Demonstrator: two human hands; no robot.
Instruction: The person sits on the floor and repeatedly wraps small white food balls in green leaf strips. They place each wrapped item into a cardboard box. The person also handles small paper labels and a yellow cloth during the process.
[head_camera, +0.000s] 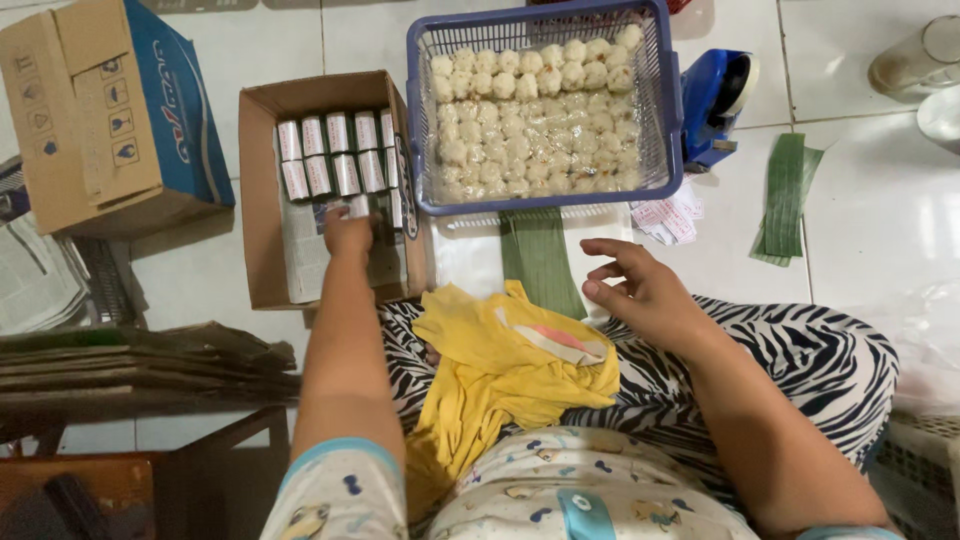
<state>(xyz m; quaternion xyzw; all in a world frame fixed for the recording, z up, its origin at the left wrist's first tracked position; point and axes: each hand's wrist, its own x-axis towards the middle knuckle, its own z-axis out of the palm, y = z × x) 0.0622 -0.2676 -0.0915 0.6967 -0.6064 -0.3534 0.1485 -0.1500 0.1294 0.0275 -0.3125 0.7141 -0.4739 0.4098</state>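
Observation:
My left hand (349, 233) reaches into an open cardboard box (262, 200) and grips a small wrapped pack (358, 206) at the front of two rows of similar white-and-red packs (330, 152). My right hand (640, 288) hovers open, fingers spread, over the edge of a clear plastic sheet (465, 255) carrying a strip of green leaf (540, 262). Just beyond stands a blue plastic basket (668, 120) filled with several small pale dumplings (535, 105). A yellow cloth (495, 365) lies on my zebra-print lap.
A blue tape dispenser (715, 95) sits right of the basket. Small paper labels (668, 218) and folded green leaf strips (785, 195) lie on the white tiled floor. A closed blue-and-brown carton (110, 110) stands at left, above flattened cardboard (130, 355).

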